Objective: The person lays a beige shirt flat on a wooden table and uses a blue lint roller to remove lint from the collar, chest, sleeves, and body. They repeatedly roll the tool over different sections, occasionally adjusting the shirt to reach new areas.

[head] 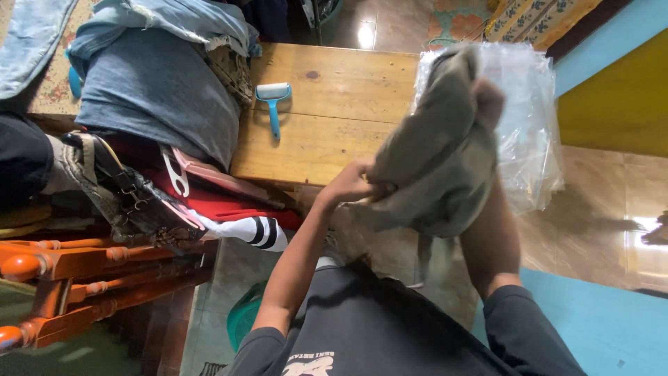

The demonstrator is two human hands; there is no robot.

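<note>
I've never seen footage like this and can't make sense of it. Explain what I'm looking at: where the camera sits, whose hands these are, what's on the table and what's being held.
There is no machine here. One camera sits on a person's head and looks down, so the arms coming up from the bottom are that person's own. The left hand pinches the lower edge of an olive-grey garment. The right hand is pushed up inside the cloth, so only a bit of it shows. Right behind the garment is a stack of clear plastic bags, at the end of a wooden table. On the table lie a light blue lint roller and a pile of folded clothes. At the left stands an orange wooden chair.
</note>
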